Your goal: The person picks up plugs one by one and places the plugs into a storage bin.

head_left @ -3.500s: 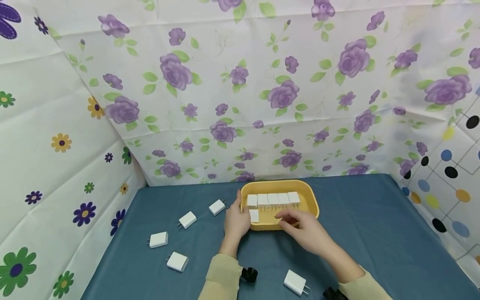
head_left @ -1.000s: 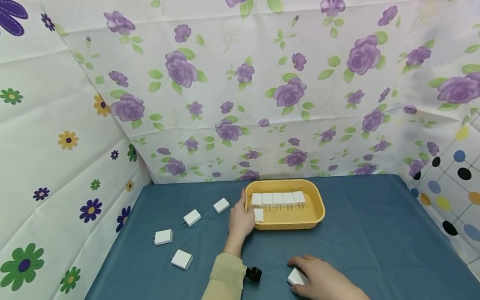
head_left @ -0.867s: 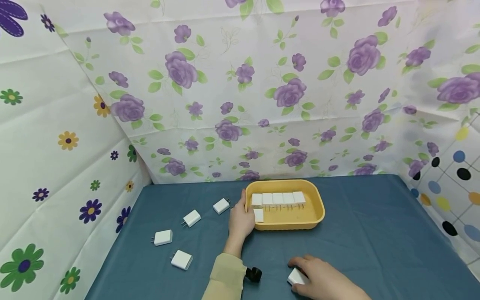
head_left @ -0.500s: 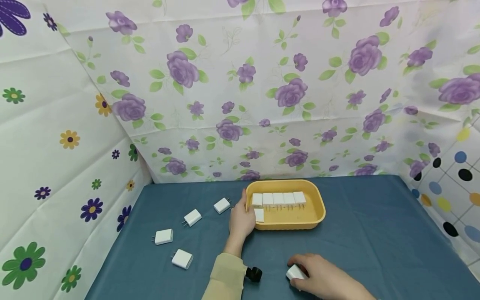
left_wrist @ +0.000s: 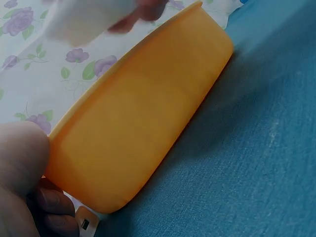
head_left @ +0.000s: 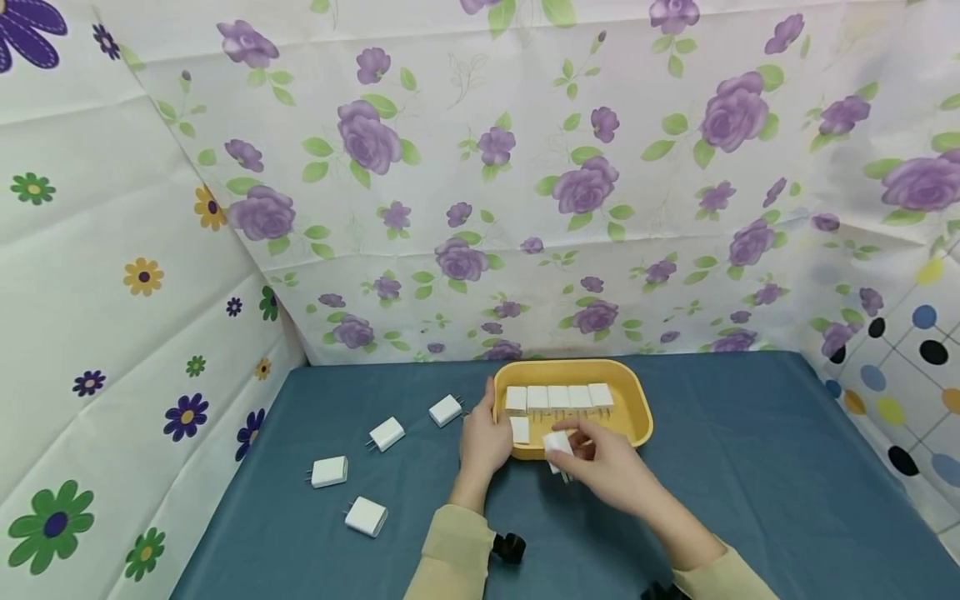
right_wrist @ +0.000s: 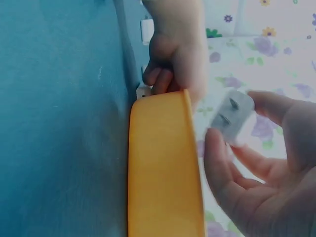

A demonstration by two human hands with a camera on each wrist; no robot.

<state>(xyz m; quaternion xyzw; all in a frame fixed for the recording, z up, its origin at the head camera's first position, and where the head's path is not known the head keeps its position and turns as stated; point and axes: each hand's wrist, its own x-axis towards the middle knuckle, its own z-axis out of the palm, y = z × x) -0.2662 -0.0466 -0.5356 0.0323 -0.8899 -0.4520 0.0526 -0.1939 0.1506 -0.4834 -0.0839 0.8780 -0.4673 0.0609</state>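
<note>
My left hand (head_left: 483, 440) grips the left end of a yellow tray (head_left: 636, 414), thumb at the rim and fingers curled outside it. My right hand (head_left: 611, 468) pinches a white plug-in charger (head_left: 557, 443) between thumb and fingertips, raised over the tray's front rim. Its two metal prongs show in the right wrist view, where the charger (right_wrist: 232, 116) is beside the tray wall (right_wrist: 163, 163). Inside the tray, a row of white chargers (head_left: 558, 397) lines the back, prongs toward the front. Another charger (head_left: 520, 430) lies in the front left corner, partly hidden by the left hand.
More white chargers lie loose on the blue tablecloth (head_left: 420, 475) left of the tray: one charger (head_left: 446, 410) close to the left hand, others such as the charger (head_left: 327, 472) and the charger (head_left: 367, 517) farther off. A flowered cloth wall (head_left: 465, 325) rises behind the table.
The right hand took hold of the charger at the front of the table, lifted it and carried it forward to the tray. The left hand has stayed on the tray.
</note>
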